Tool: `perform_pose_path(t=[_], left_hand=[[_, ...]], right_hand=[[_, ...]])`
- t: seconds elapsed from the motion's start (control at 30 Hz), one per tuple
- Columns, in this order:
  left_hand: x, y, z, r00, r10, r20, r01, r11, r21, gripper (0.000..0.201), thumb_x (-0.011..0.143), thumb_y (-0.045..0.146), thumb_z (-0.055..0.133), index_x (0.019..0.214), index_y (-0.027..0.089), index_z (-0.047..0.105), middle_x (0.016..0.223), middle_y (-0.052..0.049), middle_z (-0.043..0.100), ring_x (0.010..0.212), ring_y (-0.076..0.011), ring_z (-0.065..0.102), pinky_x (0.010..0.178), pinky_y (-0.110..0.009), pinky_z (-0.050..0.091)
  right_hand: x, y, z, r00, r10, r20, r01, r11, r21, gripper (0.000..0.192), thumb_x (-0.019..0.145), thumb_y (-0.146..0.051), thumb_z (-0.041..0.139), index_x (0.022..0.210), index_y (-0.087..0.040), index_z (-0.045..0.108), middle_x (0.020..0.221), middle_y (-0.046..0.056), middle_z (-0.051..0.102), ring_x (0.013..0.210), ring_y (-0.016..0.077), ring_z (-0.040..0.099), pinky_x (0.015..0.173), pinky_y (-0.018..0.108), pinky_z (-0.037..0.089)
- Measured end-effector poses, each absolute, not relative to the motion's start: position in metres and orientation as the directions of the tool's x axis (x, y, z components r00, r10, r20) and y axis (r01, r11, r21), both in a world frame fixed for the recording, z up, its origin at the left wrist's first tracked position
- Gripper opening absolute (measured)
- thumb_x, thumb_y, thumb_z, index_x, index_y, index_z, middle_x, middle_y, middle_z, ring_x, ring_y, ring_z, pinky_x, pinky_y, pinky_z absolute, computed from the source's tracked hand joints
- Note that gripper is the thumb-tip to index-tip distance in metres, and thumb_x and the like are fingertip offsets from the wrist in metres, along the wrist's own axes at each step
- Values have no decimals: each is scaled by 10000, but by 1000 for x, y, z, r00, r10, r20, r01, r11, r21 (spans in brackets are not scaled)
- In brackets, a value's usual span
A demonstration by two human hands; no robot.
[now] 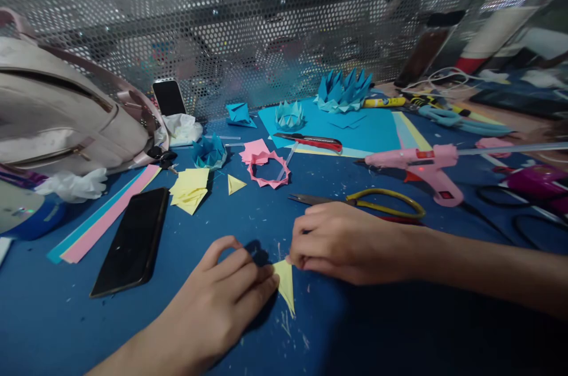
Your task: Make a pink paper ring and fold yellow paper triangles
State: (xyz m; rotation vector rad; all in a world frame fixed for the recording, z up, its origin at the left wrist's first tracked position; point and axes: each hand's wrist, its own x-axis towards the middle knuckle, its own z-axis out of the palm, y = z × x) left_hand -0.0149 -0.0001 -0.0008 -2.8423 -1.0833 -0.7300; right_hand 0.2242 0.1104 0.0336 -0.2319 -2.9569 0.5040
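Two bare hands work close to the viewer on a blue table (pixel 66 317) flecked with paper scraps. The left hand (pixel 222 296) lies low at the centre, fingers curled close together, their tips pressing the left edge of a small yellow folded paper triangle (pixel 286 284). The right hand (pixel 341 243) comes in from the right with its forearm across the table, fingers bunched tight and pinching the top corner of the same triangle. The triangle lies flat on the table between the two hands, its long point aimed toward the viewer.

Just left of the hands lies a black phone (pixel 133 240), screen dark, and beside it a strip of pink and blue paper (pixel 104 216). Just beyond the right hand lie scissors with yellow handles (pixel 373 204). Further back, in the middle, sit a stack of yellow folded pieces (pixel 190 189), a single yellow triangle (pixel 235 184) and a pink paper ring (pixel 268 169) of joined folded pieces. To the right rests a pink glue gun (pixel 421 166). Behind these lie a red utility knife (pixel 310 141) on a blue paper sheet (pixel 373 130), and several blue folded paper shapes, the largest a spiky blue flower form (pixel 344 92). At far left sits a pale backpack (pixel 57 109), with a second phone (pixel 168 96) propped upright. A perforated metal screen (pixel 266 21) closes the back.
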Motion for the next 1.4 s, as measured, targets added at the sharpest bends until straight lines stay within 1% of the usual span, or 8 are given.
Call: perform_pose_path(t=[0.17, 0.27, 0.4, 0.63, 0.8, 0.93, 1.13, 1.4], left_hand=[[-18, 0, 1, 669, 619, 411, 616, -772, 159, 345, 1072, 145, 323, 1150, 147, 658, 1023, -53, 731, 863, -180, 557, 1034, -414, 284], [-18, -2, 0, 675, 581, 455, 606, -788, 108, 338, 1071, 146, 337, 1124, 151, 671, 1043, -52, 727, 882, -181, 561, 1037, -420, 278], [-18, -1, 2, 687, 585, 432, 609, -787, 97, 354, 1071, 147, 322, 1111, 163, 673, 1008, -53, 704, 885, -185, 552, 984, -405, 314], [-12, 6, 7, 730, 552, 404, 595, -803, 22, 354, 1077, 150, 314, 1099, 150, 667, 940, -51, 680, 828, -185, 513, 900, -364, 339], [-7, 12, 12, 771, 565, 293, 573, -817, 69, 406, 1079, 143, 220, 1048, 118, 624, 1020, -83, 637, 868, -203, 493, 893, -364, 332], [-7, 14, 13, 763, 623, 172, 608, -782, 135, 293, 1072, 170, 293, 1015, 136, 579, 1013, -73, 597, 871, -212, 475, 859, -371, 338], [-9, 15, 17, 782, 593, 190, 571, -805, 164, 338, 1082, 164, 230, 1045, 144, 565, 1080, -72, 620, 923, -201, 499, 935, -386, 331], [-11, 17, 19, 796, 519, 312, 540, -841, 21, 452, 1082, 149, 208, 927, 129, 632, 838, -57, 633, 772, -178, 522, 887, -380, 376]], right_hand=[[225, 111, 22, -876, 318, 363, 151, 894, -421, 93, 972, -186, 548, 952, -198, 638, 873, 11, 696, 791, 139, 607, 744, 259, 421], [226, 110, 19, -874, 204, 442, 63, 948, -313, 130, 997, -216, 538, 954, -187, 658, 855, 13, 689, 799, 148, 573, 749, 268, 419], [224, 112, 16, -918, 1, 396, -82, 978, -193, 196, 1008, -284, 542, 953, -181, 700, 854, 19, 659, 787, 164, 508, 689, 284, 390], [220, 115, 12, -960, -6, 281, -50, 987, -150, 214, 1022, -313, 511, 1075, -208, 690, 954, 31, 626, 819, 179, 475, 694, 305, 361], [215, 116, 19, -986, 41, 163, 11, 984, -178, 257, 1029, -363, 484, 1050, -156, 635, 1041, 75, 610, 883, 202, 480, 719, 310, 380], [211, 116, 23, -993, 45, 110, 25, 984, -175, 246, 1001, -363, 541, 990, -127, 611, 1050, 91, 595, 883, 210, 482, 722, 317, 388], [214, 120, 20, -983, 45, 176, 1, 970, -243, 192, 1021, -314, 512, 991, -177, 643, 1033, 58, 611, 912, 188, 514, 724, 291, 380], [216, 121, 18, -955, -5, 295, -78, 969, -236, 188, 1020, -243, 506, 950, -187, 671, 1060, 40, 666, 945, 178, 551, 765, 302, 388]])
